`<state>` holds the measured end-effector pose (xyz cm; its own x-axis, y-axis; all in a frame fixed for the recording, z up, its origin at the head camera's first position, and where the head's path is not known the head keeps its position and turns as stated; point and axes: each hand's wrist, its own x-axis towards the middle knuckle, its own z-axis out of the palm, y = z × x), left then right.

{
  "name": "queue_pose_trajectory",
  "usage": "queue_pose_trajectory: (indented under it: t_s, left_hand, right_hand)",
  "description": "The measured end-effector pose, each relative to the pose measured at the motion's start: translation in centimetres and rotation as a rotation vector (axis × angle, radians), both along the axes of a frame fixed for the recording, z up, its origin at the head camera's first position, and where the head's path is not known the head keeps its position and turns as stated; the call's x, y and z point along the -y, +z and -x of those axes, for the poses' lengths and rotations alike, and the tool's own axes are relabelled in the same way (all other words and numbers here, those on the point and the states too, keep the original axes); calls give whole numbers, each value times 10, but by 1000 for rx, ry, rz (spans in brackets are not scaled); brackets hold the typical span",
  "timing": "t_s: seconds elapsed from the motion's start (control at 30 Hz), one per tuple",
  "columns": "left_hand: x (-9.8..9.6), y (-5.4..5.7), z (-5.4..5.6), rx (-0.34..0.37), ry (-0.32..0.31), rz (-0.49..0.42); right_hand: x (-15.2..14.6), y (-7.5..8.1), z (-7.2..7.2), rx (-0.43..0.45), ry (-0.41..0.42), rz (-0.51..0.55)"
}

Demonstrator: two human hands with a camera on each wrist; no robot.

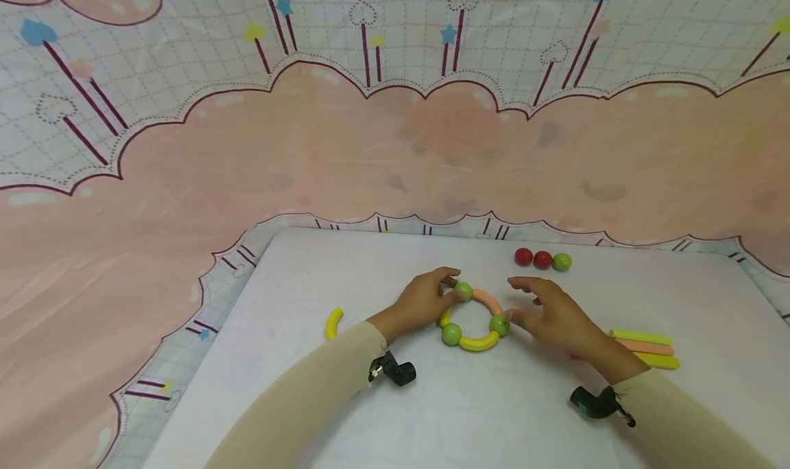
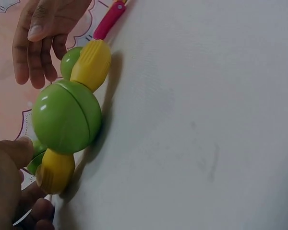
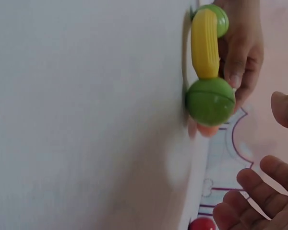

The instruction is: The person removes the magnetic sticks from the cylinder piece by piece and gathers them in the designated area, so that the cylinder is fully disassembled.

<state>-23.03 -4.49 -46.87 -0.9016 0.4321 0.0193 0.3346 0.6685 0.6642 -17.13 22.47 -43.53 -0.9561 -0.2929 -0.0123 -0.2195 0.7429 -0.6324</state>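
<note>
White tabletop [image 1: 481, 414] under ring [image 1: 472, 343] of glossy, seamed green balls [image 1: 451, 334], ribbed yellow arcs [image 1: 483, 343], orange arc [image 1: 488, 300], between left hand [image 1: 422, 297] and right hand [image 1: 553, 319]. At left, thumb-and-finger pinch on far green ball [image 1: 464, 291]; at right, parted fingers.

no readable text, no legible numbers

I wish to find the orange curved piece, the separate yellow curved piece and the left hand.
Orange curved piece [image 1: 489, 300]: head view, middle of its arc.
Separate yellow curved piece [image 1: 332, 323]: head view, middle of its arc.
Left hand [image 1: 423, 295]: head view, back of the hand.
</note>
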Motion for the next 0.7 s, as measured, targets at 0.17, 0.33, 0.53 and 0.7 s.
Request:
queue_pose_trajectory:
  t_s: [0.17, 0.33, 0.53, 0.7]
  left_hand:
    - [10, 6, -3, 11, -40, -38]
    - [20, 11, -7, -8, -121, 27]
    - [36, 13, -14, -78, -280, 111]
    - [44, 8, -17, -101, -383, 181]
  right_hand:
    - [13, -3, 0, 3, 41, -22]
    - [26, -6, 0, 8, 98, -47]
    - [41, -8, 1, 13, 152, -68]
    - [52, -9, 4, -7, 194, -102]
